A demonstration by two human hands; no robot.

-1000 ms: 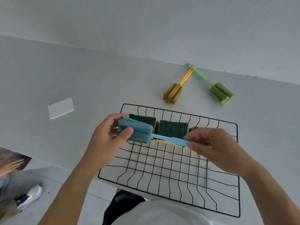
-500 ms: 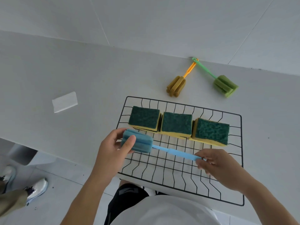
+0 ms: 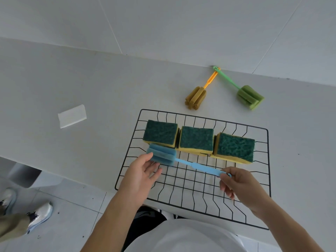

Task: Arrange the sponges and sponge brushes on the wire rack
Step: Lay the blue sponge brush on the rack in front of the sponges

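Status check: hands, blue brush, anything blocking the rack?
Left hand open at blue brush head; right hand pinching handle end. Brush low over wire rack, in front of three sponges. Front rows unobstructed.

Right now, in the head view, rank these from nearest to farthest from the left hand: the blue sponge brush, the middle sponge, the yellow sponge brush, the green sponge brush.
From the left hand:
1. Blue sponge brush, its head at the fingertips.
2. Middle sponge, on the wire rack, back row.
3. Yellow sponge brush, on the counter behind the rack.
4. Green sponge brush, counter, farther right.
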